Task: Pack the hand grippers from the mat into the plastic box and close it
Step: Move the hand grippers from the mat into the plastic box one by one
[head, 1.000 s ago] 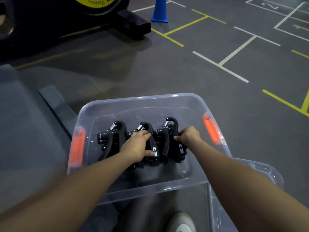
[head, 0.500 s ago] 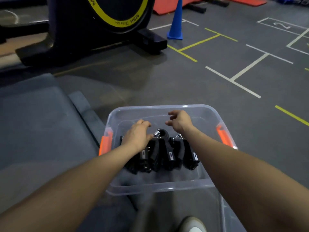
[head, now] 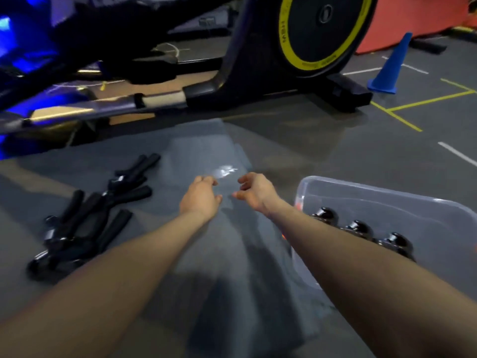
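Several black hand grippers [head: 85, 218] lie in a loose pile on the grey mat [head: 196, 151] at the left. The clear plastic box [head: 402, 202] with orange latches stands on the floor at the right, with three black grippers [head: 358, 228] lined up inside, partly hidden by my right forearm. My left hand [head: 201, 197] and my right hand [head: 255, 192] hover side by side above the mat between pile and box. Both hold nothing and their fingers are spread and slightly curled.
A black exercise machine [head: 284, 60] with a yellow-ringed wheel stands beyond the mat. A blue cone [head: 389, 68] sits on the grey floor at the right, among yellow and white floor lines. Blue-lit gear fills the far left.
Both hands have let go of the grippers in the box and swung left out over the mat. The view has turned left, so the box now sits at the right.
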Tool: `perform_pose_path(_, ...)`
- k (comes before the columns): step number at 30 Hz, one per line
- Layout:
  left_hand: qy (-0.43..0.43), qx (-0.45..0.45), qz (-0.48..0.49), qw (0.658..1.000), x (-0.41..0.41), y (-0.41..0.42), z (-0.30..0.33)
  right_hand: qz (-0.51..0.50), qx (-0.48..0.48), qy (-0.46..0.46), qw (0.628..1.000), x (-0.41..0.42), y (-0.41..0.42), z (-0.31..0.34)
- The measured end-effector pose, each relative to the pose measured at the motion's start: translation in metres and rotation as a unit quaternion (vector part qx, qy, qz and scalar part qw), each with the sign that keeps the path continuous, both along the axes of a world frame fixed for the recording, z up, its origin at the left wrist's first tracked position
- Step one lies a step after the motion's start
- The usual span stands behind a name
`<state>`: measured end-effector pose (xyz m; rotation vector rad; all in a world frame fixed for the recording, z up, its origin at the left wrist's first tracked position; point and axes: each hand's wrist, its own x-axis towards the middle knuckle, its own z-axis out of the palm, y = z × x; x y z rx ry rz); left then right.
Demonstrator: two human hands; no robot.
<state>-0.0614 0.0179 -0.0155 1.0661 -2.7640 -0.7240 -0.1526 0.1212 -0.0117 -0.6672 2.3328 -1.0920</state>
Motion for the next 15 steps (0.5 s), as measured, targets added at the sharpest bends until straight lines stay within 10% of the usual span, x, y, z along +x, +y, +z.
perform_pose_path(15, -0.087, -0.043, 0.145, 0.985, 0.151, -0.117, -0.022, 0.131, 0.026, -0.026, 0.991, 0.116, -0.138, -0.033)
